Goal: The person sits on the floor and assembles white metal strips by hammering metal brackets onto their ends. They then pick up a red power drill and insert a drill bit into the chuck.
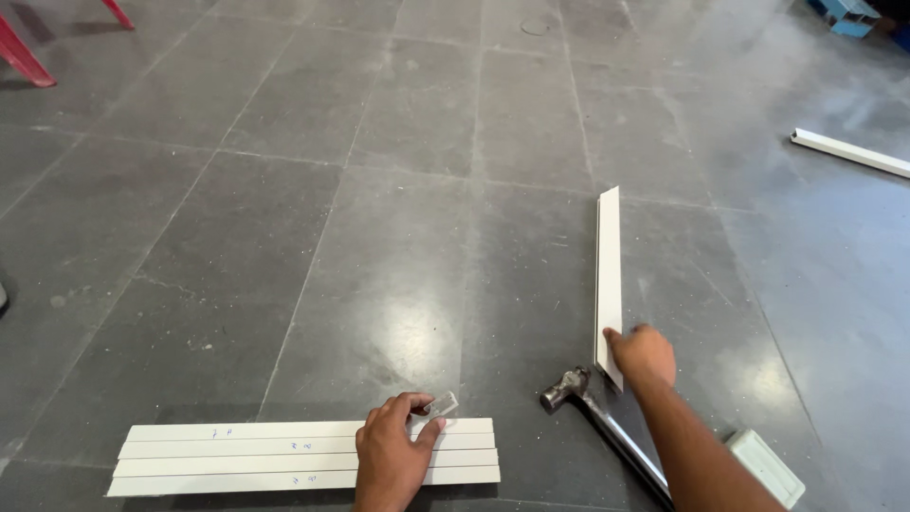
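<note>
Below, left hand (391,462) rests on stack of flat white plastic strips (237,457) on grey tiled floor (284,190), fingers pinching small clear plastic piece (440,406). Right hand (643,356) grips near end of long white plastic strip (609,270). Steel-handled hammer (569,389) lies just beside right hand.

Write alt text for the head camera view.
On a grey tiled floor, the left hand rests on four flat white plastic strips, pinching a small clear piece. The right hand grips one long white plastic strip beside a metal hammer.
</note>
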